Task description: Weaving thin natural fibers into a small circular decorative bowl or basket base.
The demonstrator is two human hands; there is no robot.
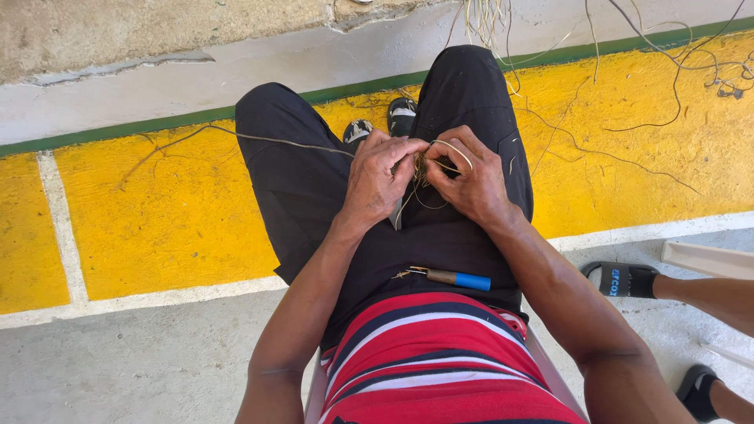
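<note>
I sit with black trousers on, and both hands meet over my lap. My left hand (378, 177) pinches a small tangled knot of straw-coloured fibres (426, 166), and a long thin strand (259, 138) runs from it out to the left across my thigh. My right hand (468, 179) grips the same fibre knot from the right, with a pale loop of strand arching over its fingers. A small tool with a blue and brown handle (455, 278) lies on my lap near my striped red shirt, untouched.
Yellow painted floor (165, 212) with a green border stripe lies ahead, with loose dark and pale strands (628, 118) scattered at the right. Another person's feet in black sandals (620, 279) are at the right, next to a white chair edge (707, 259).
</note>
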